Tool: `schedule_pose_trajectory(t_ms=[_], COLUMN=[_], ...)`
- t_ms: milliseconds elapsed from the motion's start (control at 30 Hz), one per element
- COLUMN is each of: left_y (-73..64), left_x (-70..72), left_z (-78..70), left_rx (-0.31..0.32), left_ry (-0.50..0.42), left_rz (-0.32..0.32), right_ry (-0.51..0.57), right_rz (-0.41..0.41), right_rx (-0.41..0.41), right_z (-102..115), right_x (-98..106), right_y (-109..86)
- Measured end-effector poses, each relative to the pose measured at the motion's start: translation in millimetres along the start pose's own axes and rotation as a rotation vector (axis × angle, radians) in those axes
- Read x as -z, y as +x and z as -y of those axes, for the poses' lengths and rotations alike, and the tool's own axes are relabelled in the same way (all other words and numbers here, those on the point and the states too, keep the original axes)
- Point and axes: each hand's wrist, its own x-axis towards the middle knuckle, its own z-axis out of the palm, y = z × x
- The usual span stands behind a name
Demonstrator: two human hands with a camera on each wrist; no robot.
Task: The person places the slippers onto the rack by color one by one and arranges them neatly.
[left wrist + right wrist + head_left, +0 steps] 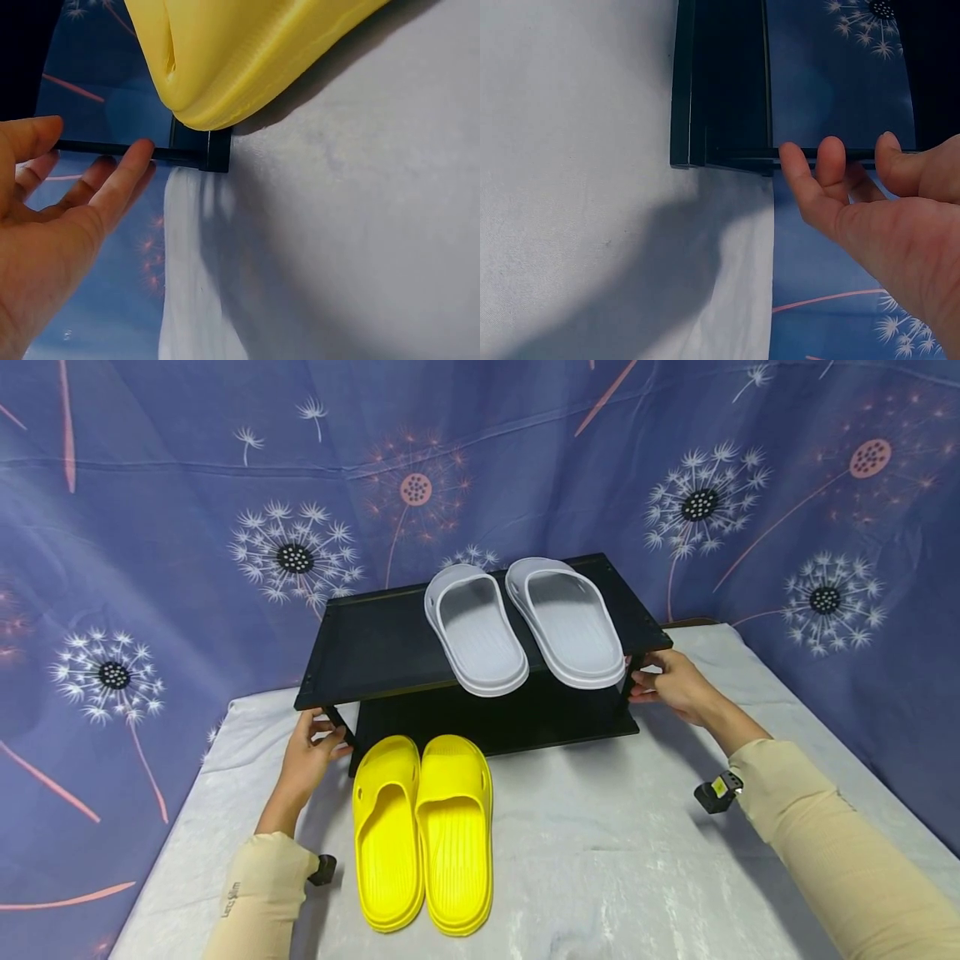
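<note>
A black two-tier shoe rack [375, 639] stands on the cloth-covered table. My left hand [306, 760] grips its left front post, thumb and fingers on either side of the thin bar [176, 154] in the left wrist view. On the other side my right hand [675, 687] holds the right post, with fingertips and thumb against the bar [750, 153] in the right wrist view. Two grey slippers, one left [483, 639] and one right [577, 627], lie on the top shelf, toes toward the back. A pair of yellow slippers [457, 860] sits in front of the rack's left part, toes against the lower shelf's front.
A white cloth [600, 860] covers the table under the rack. Behind it hangs a blue curtain [525, 460] with dandelion prints. Small black devices are strapped at both wrists, such as the right one [716, 795].
</note>
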Motion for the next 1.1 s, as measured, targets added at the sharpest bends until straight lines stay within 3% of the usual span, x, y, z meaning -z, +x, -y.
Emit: schedule_pose_trajectory(t_ms=[567,867,1100], left_y=[-14.4,-25.0,-38.1], left_x=[0.4,-3.7,-7.2], left_z=[-2.8,-3.7,-7.5], left_rx=[0.055,0.090,0.060], left_ry=[0.061,0.193,0.332], left_rz=[-0.017,-0.015,-0.046], right_ry=[0.025,0.028,0.031], right_rz=[0.005,0.009,0.014], right_rx=[0.012,0.030,0.026], right_z=[-1,0,-1], right_x=[0,2,1], right_y=[0.4,0.5,0.9])
